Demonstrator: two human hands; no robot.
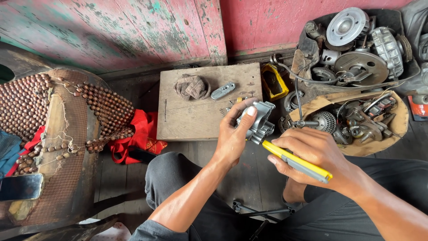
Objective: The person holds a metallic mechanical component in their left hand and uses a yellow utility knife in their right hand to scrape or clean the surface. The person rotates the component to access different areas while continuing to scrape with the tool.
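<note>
A grey metal engine part (257, 121) is gripped by the left hand (234, 136). A yellow-handled tool (296, 161) is held in the right hand (314, 154), its tip set against the part. Behind, a wooden board (196, 114) carries a rag (192, 87). Tubs of metal spares (356, 53) are seen on the right.

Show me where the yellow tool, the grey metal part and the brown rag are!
yellow tool (298, 162), head view, on the yellow handle in the right hand.
grey metal part (262, 119), head view, on its ridged side beside the left thumb.
brown rag (192, 87), head view, on the middle of the crumpled cloth.
</note>
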